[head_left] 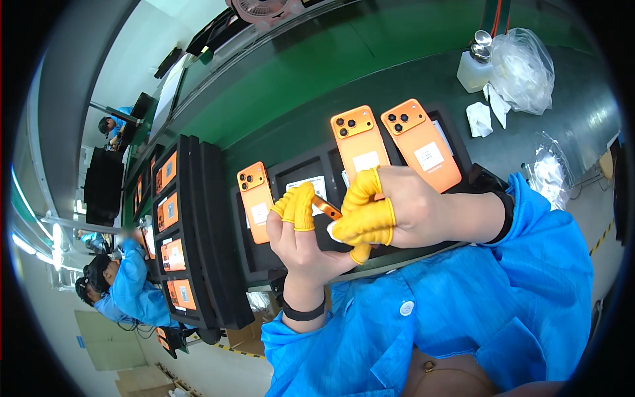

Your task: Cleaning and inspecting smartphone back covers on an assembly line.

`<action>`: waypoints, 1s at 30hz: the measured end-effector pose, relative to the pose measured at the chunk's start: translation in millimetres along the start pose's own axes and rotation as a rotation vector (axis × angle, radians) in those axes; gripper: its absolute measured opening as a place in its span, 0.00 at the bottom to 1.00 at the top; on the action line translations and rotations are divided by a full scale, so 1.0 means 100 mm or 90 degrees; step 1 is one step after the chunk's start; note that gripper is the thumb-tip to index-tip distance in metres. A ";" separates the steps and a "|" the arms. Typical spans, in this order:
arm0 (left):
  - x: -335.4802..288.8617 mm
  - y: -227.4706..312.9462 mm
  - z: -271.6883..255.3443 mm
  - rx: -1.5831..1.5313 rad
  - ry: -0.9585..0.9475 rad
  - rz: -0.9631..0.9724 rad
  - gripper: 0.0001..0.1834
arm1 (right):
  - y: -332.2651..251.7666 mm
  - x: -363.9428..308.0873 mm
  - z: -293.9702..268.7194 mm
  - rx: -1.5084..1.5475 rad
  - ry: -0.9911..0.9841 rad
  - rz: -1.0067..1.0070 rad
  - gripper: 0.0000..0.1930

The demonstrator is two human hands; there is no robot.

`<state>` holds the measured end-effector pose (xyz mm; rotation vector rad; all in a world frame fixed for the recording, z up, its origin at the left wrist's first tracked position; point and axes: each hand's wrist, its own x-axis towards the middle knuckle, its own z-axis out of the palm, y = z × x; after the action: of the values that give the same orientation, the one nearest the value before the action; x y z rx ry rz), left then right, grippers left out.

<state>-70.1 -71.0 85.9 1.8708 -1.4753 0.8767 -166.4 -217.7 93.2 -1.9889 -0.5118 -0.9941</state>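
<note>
Between my two hands an orange phone [327, 207] is held on edge, so only its narrow side shows. My left hand [299, 246], with yellow finger cots, has its fingers curled at the phone's left end. Bent over the other end is my right hand [405, 204], also in yellow finger cots, pinching a small white piece [333, 231], perhaps a wipe, against it. Below them lies a black tray [250, 270] with compartments. Orange phones with white labels rest on it: one at the left [255, 202], one in the middle [360, 142], one at the right [426, 149].
Stacked black trays [221, 231] holding several orange phones stand at left. At the back right are a pump bottle [473, 71], a clear plastic bag [526, 76] and crumpled white wipes [479, 120]. More crinkled plastic [550, 175] lies at right. Co-workers in blue [135, 284] sit far left.
</note>
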 end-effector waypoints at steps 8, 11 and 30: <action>0.07 0.14 0.02 0.017 -0.038 0.011 0.37 | -0.02 0.14 -0.03 -0.011 0.102 0.056 0.09; 0.08 0.14 0.04 0.010 -0.038 0.017 0.36 | -0.01 0.11 -0.02 0.023 0.096 0.079 0.09; 0.08 -0.09 -0.09 -0.093 -0.023 -0.112 0.31 | 0.07 0.19 -0.31 0.390 0.064 0.273 0.06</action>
<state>-61.4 -66.7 97.8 1.8823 -1.3337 0.6381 -164.0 -247.3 115.1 -1.4058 -0.2697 -0.5723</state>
